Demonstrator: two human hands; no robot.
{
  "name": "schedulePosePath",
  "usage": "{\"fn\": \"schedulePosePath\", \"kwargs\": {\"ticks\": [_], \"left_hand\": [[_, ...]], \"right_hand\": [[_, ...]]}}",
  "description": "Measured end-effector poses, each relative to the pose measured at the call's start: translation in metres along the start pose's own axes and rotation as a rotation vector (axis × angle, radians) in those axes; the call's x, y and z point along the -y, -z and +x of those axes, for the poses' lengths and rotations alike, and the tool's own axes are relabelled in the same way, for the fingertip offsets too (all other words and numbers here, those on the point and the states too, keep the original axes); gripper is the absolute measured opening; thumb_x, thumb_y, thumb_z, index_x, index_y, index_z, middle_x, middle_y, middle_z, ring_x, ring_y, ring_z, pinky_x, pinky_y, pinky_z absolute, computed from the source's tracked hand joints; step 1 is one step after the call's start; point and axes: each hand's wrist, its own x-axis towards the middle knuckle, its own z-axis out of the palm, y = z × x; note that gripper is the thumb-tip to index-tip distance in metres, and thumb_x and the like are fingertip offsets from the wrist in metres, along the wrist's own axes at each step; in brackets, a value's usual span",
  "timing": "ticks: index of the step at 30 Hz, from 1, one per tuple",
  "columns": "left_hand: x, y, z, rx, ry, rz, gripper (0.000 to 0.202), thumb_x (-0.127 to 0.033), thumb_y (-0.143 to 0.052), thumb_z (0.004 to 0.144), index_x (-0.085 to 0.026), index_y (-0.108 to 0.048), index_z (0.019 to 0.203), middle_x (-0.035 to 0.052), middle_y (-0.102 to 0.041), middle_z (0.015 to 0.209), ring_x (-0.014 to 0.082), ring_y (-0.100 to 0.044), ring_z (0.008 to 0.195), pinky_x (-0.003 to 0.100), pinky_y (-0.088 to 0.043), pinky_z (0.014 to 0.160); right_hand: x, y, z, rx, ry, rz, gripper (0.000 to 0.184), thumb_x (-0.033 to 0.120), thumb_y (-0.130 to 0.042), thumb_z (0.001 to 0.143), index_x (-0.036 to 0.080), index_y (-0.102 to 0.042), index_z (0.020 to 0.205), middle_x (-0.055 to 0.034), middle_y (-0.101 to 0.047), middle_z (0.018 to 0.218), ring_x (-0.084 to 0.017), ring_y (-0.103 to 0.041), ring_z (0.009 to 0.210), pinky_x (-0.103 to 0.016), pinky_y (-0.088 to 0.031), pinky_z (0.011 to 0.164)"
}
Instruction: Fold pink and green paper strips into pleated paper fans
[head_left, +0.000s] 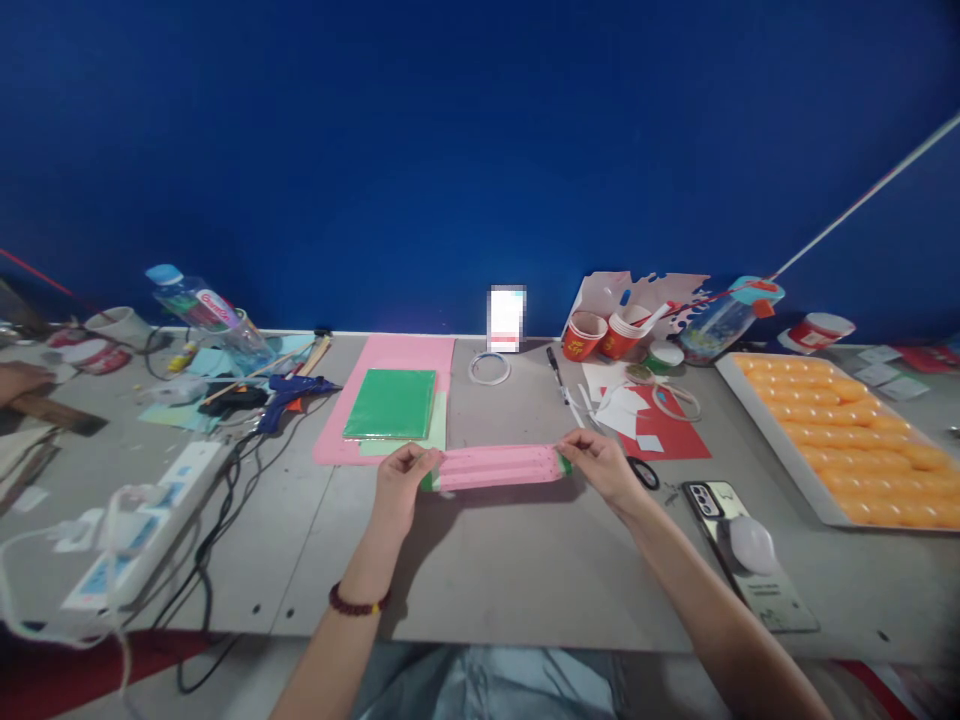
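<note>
A folded strip of pink paper with green showing at both ends is held just above the grey table. My left hand pinches its left end and my right hand pinches its right end. Both hands are closed on the strip. Behind it lies a pink sheet with a stack of green paper on top. A dark bead bracelet sits on my left wrist.
Left: blue glue gun, water bottle, power strip with cables. Right: tray of orange balls, phone, scissors, red paper with white scraps, red cups, tape ring. Another person's hand at far left.
</note>
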Motion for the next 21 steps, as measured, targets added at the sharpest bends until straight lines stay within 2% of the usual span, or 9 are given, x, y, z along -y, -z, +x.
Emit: {"fn": "schedulePosePath", "kwargs": {"ticks": [4,8,13,16,18,21], "left_hand": [[0.003,0.001,0.001,0.028,0.040,0.031,0.037,-0.036,-0.076,0.062,-0.016,-0.047,0.051,-0.0057,-0.043,0.049,0.0094,-0.047,0.056,0.022,-0.038,0.060],[0.006,0.001,0.001,0.020,0.012,0.064,0.038,-0.038,-0.075,0.064,-0.016,-0.045,0.052,-0.0070,-0.039,0.049,0.0068,-0.037,0.049,0.021,-0.034,0.054],[0.001,0.001,-0.001,0.029,-0.063,0.161,0.035,-0.038,-0.072,0.066,-0.017,-0.047,0.054,-0.0060,-0.039,0.051,0.0083,-0.040,0.052,0.021,-0.035,0.054],[-0.009,0.002,-0.002,0.101,-0.065,0.231,0.025,-0.035,-0.073,0.065,-0.017,-0.056,0.062,-0.0027,-0.052,0.058,0.0100,-0.047,0.056,0.020,-0.038,0.055],[-0.018,0.004,-0.002,0.178,-0.033,0.276,0.022,-0.033,-0.074,0.064,-0.017,-0.064,0.075,0.0013,-0.061,0.068,0.0117,-0.052,0.060,0.021,-0.040,0.055],[-0.031,0.006,-0.003,0.353,0.013,0.345,0.034,-0.031,-0.073,0.065,-0.019,-0.069,0.096,0.0033,-0.064,0.071,0.0146,-0.055,0.062,0.024,-0.045,0.057]], "right_hand": [[-0.003,0.003,0.001,0.018,-0.004,-0.048,0.031,0.046,-0.060,0.074,0.017,-0.058,0.065,0.0006,-0.054,0.059,-0.012,-0.047,0.058,-0.025,-0.039,0.056],[-0.005,0.003,0.001,0.023,0.026,-0.072,0.032,0.047,-0.060,0.075,0.016,-0.058,0.066,0.0010,-0.054,0.059,-0.012,-0.046,0.057,-0.024,-0.039,0.055],[-0.002,0.002,-0.001,0.009,0.065,-0.164,0.031,0.045,-0.058,0.078,0.016,-0.060,0.069,-0.0006,-0.056,0.062,-0.013,-0.048,0.060,-0.025,-0.038,0.056],[0.000,0.002,-0.002,0.012,0.087,-0.198,0.030,0.044,-0.057,0.079,0.017,-0.060,0.069,-0.0005,-0.056,0.062,-0.013,-0.048,0.060,-0.025,-0.038,0.056],[0.000,0.003,-0.001,0.027,0.099,-0.192,0.029,0.044,-0.057,0.079,0.017,-0.060,0.069,-0.0004,-0.057,0.062,-0.014,-0.049,0.059,-0.025,-0.039,0.056],[-0.002,0.003,-0.001,0.066,0.099,-0.186,0.028,0.043,-0.057,0.079,0.017,-0.060,0.070,-0.0004,-0.058,0.062,-0.013,-0.049,0.060,-0.025,-0.039,0.057]]}}
